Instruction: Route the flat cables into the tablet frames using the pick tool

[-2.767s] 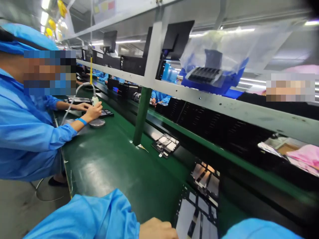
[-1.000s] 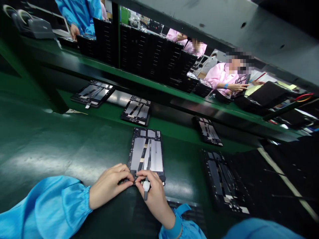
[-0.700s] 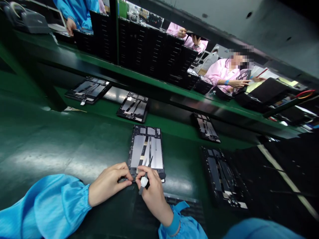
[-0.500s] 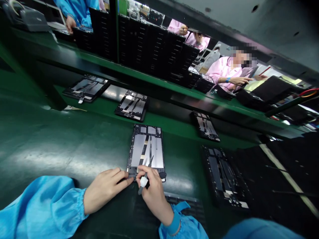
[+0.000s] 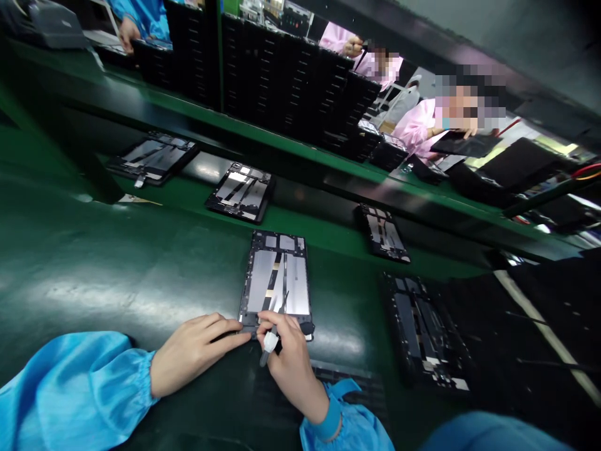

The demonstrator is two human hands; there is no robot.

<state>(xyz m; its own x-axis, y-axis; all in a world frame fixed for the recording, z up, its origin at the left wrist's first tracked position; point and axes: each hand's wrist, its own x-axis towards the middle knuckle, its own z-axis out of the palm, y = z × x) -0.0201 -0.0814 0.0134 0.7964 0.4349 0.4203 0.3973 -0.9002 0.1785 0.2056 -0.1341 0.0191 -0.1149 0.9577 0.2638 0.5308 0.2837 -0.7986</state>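
An opened tablet [image 5: 297, 285] lies on the green bench, its silvery inside and dark ribbon cables facing up. My left hand [image 5: 195, 351] rests at its near left corner, fingers stretched out and fingertips touching the edge. Over the near edge, my right hand [image 5: 292, 360] is closed around what look like slim dark tweezers [image 5: 284, 303], with a white wrapped part [image 5: 271, 341] by the thumb. A grey end pokes out toward me. The fingers hide the spot where they meet the tablet.
More opened tablets lie around: one at back left [image 5: 154, 156], another behind mine [image 5: 241, 193], others at right [image 5: 382, 232] and near right [image 5: 422, 332]. Tall stacks of black panels [image 5: 282, 81] stand on the raised shelf [image 5: 300, 147]. Co-workers in pink and blue sleeves sit beyond.
My hands keep almost the same pose at the tablet, the left shifted very slightly left. The view has tilted a little. Across the shelf, a co-worker in pink now holds up a dark panel.
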